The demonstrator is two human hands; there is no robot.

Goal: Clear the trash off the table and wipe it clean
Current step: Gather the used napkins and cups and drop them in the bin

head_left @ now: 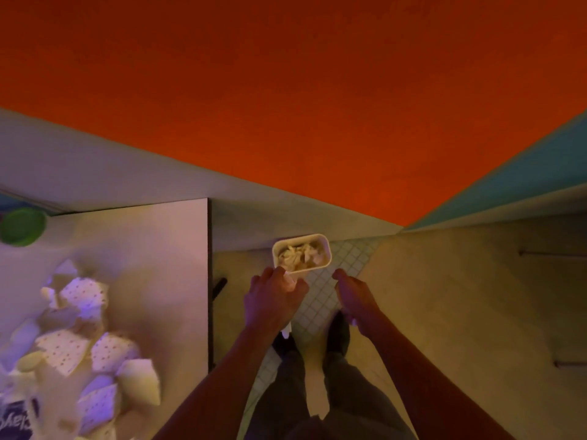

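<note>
Trash — crumpled pale scraps — is sitting inside a small white bin (301, 254) on the tiled floor (320, 300), just beyond the person's shoes. The left hand (273, 300) is hanging over the bin's near rim with fingers curled downward; whether they are gripping anything cannot be told. The right hand (352, 296) is hovering just beside the bin, fingers loosely curled, holding nothing. More torn dotted paper pieces (82, 338) are lying heaped on the white table (152, 249) at left, near a green lid (23, 226). A dark packet (16, 417) at the table's corner is showing blurred lettering — unreadable.
</note>
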